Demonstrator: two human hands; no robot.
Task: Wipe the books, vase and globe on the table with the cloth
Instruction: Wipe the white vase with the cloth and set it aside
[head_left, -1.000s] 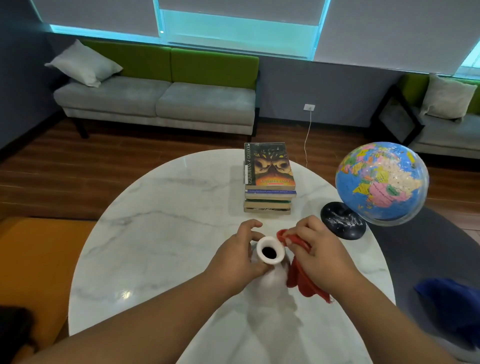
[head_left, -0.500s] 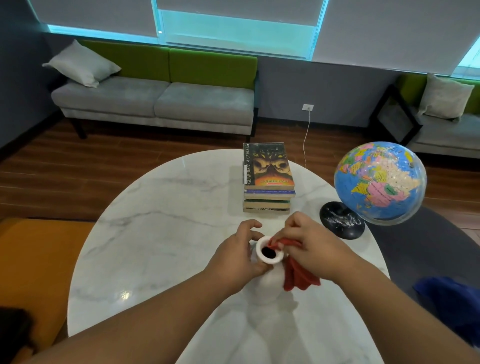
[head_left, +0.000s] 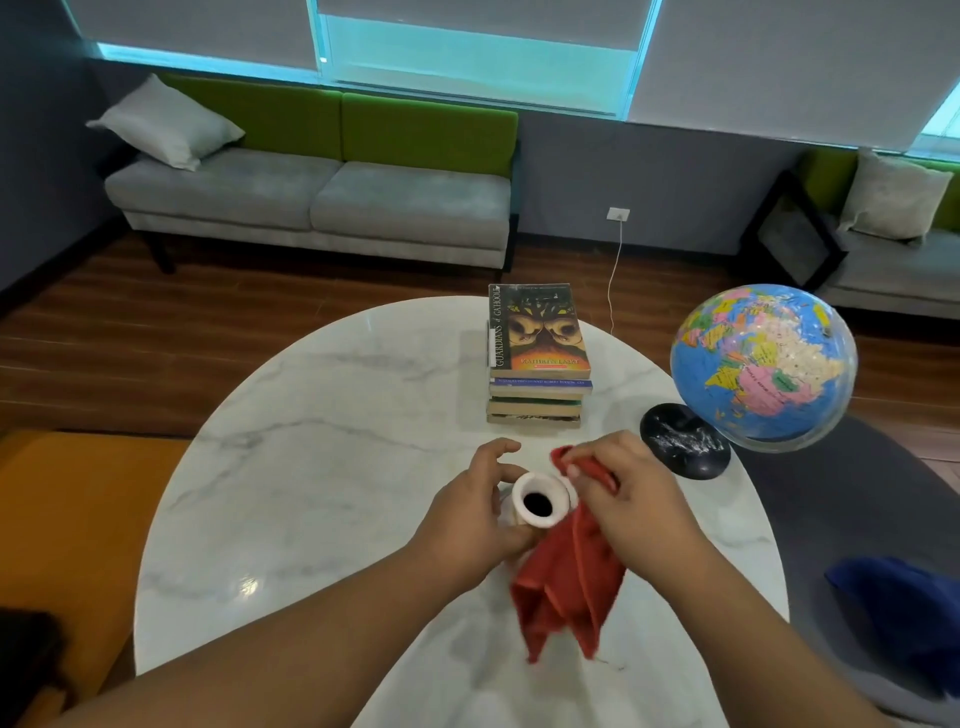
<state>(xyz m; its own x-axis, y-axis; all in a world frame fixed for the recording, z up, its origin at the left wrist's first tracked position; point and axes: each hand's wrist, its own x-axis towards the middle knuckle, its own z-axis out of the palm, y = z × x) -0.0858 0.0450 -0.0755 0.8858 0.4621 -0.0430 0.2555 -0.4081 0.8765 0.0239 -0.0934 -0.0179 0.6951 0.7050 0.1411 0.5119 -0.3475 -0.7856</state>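
A small white vase (head_left: 538, 502) with a dark mouth stands near the middle of the round marble table (head_left: 311, 467). My left hand (head_left: 478, 514) grips its neck from the left. My right hand (head_left: 628, 493) holds a red cloth (head_left: 566, 587) against the vase's right side, and the cloth hangs down over the vase body, hiding most of it. A stack of several books (head_left: 537, 353) lies at the far side of the table. A blue globe (head_left: 763, 364) on a black base (head_left: 685, 439) stands at the right edge.
A grey and green sofa (head_left: 322, 192) with a pillow stands against the far wall. A second sofa (head_left: 893, 249) is at the right. An orange seat (head_left: 67, 519) is to the left of the table, and something blue (head_left: 904, 608) lies at the right.
My right hand has shifted along the vase's rim and back to its right side, and more of the red cloth now hangs below it. My left hand stays on the vase.
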